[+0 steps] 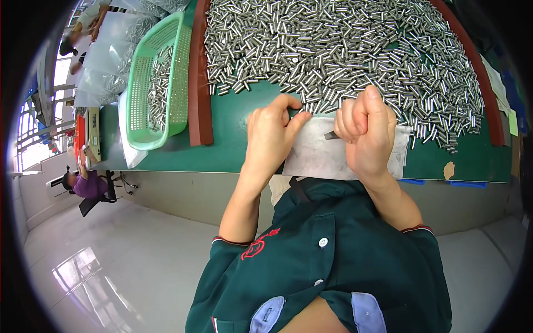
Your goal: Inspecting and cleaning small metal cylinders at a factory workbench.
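Observation:
A broad heap of short, shiny metal pins [333,50] covers the far part of the green table. At its near edge my left hand [269,133] is bent, with thumb and forefinger closed on a small metal pin. My right hand [369,130] is a closed fist, thumb up, above a smudged white cloth [316,155]. From the fist a flat, dark grey metal blade [331,135] sticks out to the left; the rest of it is hidden in the fingers, so its kind cannot be told.
Red-brown rails [200,83] border the heap on both sides. A green plastic basket [133,105] holding pins stands at left, beside clear bags [102,83] of pins and a scale [91,133]. A seated person in purple [91,186] is far left.

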Available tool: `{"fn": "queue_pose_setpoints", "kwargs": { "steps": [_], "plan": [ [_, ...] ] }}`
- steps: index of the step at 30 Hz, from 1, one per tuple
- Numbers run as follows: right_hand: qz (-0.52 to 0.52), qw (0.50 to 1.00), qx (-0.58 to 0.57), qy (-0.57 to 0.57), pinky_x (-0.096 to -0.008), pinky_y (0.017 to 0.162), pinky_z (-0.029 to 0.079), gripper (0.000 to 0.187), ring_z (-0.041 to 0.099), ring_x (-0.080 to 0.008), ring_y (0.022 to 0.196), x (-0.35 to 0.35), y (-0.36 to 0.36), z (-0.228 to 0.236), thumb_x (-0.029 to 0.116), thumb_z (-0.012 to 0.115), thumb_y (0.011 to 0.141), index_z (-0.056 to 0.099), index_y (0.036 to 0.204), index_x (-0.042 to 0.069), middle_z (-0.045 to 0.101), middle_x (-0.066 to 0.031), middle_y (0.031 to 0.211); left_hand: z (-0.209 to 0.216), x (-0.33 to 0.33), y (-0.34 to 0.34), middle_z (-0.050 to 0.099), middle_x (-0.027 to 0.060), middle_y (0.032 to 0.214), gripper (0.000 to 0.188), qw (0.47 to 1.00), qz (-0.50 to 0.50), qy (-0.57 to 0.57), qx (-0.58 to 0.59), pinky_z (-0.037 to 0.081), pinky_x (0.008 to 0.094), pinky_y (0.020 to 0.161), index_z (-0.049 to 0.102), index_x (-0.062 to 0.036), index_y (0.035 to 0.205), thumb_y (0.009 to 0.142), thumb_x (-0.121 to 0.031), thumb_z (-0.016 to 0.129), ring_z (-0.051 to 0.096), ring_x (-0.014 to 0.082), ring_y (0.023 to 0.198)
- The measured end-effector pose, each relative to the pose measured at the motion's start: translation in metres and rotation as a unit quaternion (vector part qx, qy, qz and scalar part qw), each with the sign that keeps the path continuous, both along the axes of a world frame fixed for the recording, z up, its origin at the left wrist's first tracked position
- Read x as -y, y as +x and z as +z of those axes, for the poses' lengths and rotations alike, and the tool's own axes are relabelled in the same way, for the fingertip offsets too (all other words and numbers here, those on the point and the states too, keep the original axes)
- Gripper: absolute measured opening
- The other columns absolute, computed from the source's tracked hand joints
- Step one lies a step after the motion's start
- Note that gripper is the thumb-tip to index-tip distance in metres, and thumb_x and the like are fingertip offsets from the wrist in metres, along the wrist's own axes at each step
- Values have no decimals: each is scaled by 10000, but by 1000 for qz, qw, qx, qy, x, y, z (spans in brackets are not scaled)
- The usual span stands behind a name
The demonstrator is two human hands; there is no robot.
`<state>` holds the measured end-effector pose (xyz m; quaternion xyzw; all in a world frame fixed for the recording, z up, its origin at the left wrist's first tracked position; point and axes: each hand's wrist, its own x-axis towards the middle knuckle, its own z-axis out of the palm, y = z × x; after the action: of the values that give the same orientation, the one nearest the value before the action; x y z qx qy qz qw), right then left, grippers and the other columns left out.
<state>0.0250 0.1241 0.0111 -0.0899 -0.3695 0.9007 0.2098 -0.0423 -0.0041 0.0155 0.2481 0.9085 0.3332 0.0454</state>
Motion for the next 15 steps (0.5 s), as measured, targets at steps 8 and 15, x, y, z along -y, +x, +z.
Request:
{"fn": "queue_pose_setpoints", "kwargs": {
  "steps": [8, 15],
  "plan": [
    [-2, 999, 17, 28, -231, 358, 174, 428, 171, -71, 366, 0, 0, 2, 245, 277, 922, 278, 518, 102, 245, 6, 410, -7, 6, -9, 348, -36, 462, 114, 962, 58, 222, 146, 259, 219, 402, 538, 19, 739, 723, -45, 630, 317, 25, 455],
    [6, 999, 12, 33, -231, 369, 178, 428, 169, -73, 366, 0, 0, 0, 250, 271, 920, 281, 518, 104, 246, 7, 412, -7, 4, -9, 237, -4, 471, 210, 998, -14, 11, -54, 217, 236, 401, 567, 6, 799, 662, -83, 698, 232, 74, 423]
  ]
}}
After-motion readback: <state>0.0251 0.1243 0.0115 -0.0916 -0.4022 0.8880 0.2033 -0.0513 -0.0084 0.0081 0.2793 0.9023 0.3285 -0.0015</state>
